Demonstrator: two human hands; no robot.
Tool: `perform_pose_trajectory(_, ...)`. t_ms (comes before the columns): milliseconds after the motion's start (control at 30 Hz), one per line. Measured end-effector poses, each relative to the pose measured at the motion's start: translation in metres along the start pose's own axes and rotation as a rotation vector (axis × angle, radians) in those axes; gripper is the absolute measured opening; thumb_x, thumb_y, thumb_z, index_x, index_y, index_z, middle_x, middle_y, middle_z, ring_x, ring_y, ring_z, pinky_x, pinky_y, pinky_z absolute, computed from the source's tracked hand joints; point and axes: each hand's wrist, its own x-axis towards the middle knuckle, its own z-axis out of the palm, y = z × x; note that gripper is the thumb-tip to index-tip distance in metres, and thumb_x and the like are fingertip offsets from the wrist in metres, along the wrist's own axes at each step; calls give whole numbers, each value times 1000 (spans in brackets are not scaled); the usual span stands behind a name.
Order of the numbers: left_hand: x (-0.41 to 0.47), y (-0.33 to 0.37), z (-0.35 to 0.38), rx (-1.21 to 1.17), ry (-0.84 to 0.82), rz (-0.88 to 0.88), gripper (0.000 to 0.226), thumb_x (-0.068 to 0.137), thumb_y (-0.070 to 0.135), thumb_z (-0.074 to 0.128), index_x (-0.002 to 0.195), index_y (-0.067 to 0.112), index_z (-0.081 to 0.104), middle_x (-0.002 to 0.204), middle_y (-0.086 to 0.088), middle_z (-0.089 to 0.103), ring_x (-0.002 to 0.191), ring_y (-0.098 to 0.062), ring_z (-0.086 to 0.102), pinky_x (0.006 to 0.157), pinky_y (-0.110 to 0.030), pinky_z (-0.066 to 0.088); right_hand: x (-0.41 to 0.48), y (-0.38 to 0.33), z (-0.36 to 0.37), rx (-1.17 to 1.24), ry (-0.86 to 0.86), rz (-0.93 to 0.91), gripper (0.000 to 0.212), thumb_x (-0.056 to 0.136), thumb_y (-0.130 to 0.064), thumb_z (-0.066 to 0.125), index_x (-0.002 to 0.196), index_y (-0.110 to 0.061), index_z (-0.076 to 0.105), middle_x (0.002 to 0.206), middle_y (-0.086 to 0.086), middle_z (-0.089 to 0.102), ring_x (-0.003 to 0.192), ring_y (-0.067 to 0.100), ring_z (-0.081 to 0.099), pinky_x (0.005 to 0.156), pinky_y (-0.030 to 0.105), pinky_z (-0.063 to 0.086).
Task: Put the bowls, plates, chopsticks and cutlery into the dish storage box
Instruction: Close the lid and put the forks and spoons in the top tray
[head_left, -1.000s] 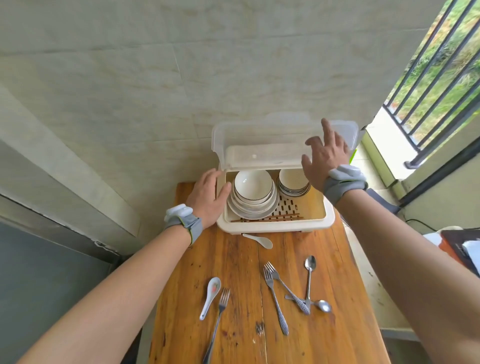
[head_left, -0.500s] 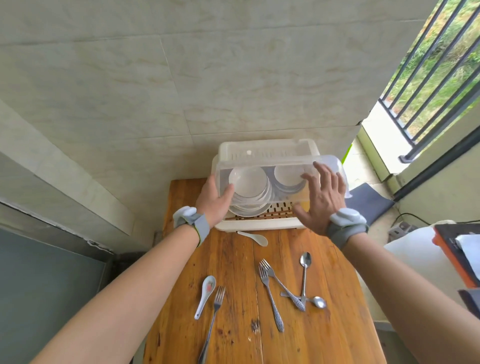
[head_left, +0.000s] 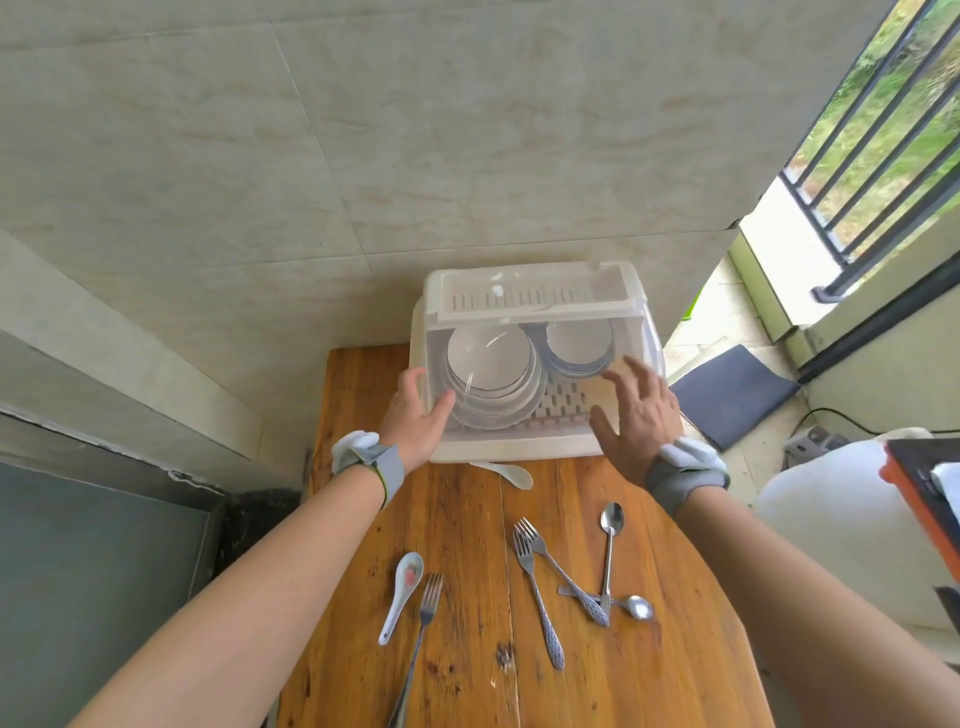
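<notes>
The dish storage box (head_left: 519, 448) stands at the far end of the wooden table (head_left: 467, 519), its clear lid (head_left: 582, 312) lowered over it. Through the lid I see stacked plates and bowls (head_left: 491, 374) on the left and smaller bowls (head_left: 579, 343) on the right. My left hand (head_left: 415, 415) rests against the box's left front corner. My right hand (head_left: 636, 415) hovers with spread fingers at the lid's right front. On the table lie a white spoon (head_left: 511, 474), a ceramic spoon (head_left: 400, 592), three forks (head_left: 537, 587) and two metal spoons (head_left: 609, 551).
A tiled wall rises right behind the box. To the right the table edge drops to a floor with a dark mat (head_left: 732, 395), a white bag (head_left: 841, 525) and an orange-edged object (head_left: 919, 493). A railing (head_left: 883, 156) is at the far right.
The clear lid swung down from raised to lowered over the box. My right hand came down with it and now hovers at the front; the left hand stayed at the box's corner.
</notes>
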Motion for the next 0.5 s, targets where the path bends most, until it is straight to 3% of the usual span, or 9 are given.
perform_pose_trajectory(67, 12, 5, 0, -10, 43, -22, 63, 95, 52, 45, 145, 20, 23, 151, -7, 34, 133, -27, 40, 105, -38, 37, 14, 3, 1, 56, 70, 164, 65, 90, -55, 45, 147, -27, 33, 159, 16, 20, 144, 40, 22, 115, 53, 26)
perform_pose_trajectory(133, 20, 12, -2, -62, 53, -35, 69, 93, 57, 46, 147, 20, 24, 152, -4, 35, 133, -25, 42, 108, -40, 37, 26, 8, 3, 144, -6, 344, 81, 88, -71, 40, 154, -33, 12, 163, 14, 5, 149, 40, 7, 119, 55, 17)
perform_pose_trajectory(267, 36, 22, -1, -174, 32, -30, 73, 94, 55, 46, 153, 23, 16, 156, 2, 29, 142, -20, 30, 109, -32, 26, 52, 20, 8, 446, -104, 521, 109, 67, -93, 44, 152, -43, -4, 162, 10, 17, 147, 38, 18, 116, 60, 23)
perform_pose_trajectory(400, 47, 11, 3, -199, -26, -109, 88, 84, 71, 46, 153, 33, 8, 158, 7, 24, 145, -20, 26, 117, -40, 24, 61, 24, 2, 751, -47, 665, 114, 64, -84, 63, 154, -35, 12, 155, -2, 36, 140, 30, 38, 115, 49, 33)
perform_pose_trajectory(500, 50, 4, 5, -255, -82, -174, 94, 76, 79, 47, 152, 38, 10, 158, 10, 24, 145, -19, 27, 117, -44, 25, 66, 26, -2, 767, -49, 715, 95, 63, -77, 71, 142, -33, 41, 126, -2, 59, 117, 28, 57, 104, 46, 46)
